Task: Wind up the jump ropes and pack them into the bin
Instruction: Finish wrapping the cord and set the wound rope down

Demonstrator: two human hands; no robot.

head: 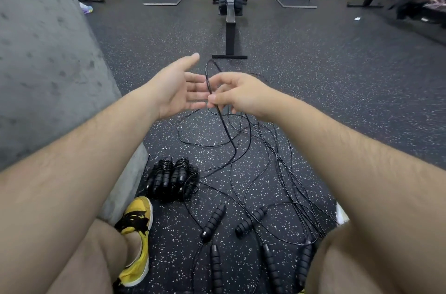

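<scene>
Speckled floor (337,100): loose jump ropes (249,129) sprawl from centre to 5 o'clock; wound bundle (171,179) at 7 o'clock; no bin in view. Left hand (177,88) spread, empty; right hand (237,94) pinches a doubled cord (208,76). Likely fault: pulling knots the crossed strands.

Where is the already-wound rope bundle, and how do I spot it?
Start at the grey concrete block on the left and follow its lower corner to the floor. Just beyond the yellow shoe sits the wound bundle: handles packed side by side, unlike the loose ropes sprawled beside it.
</scene>
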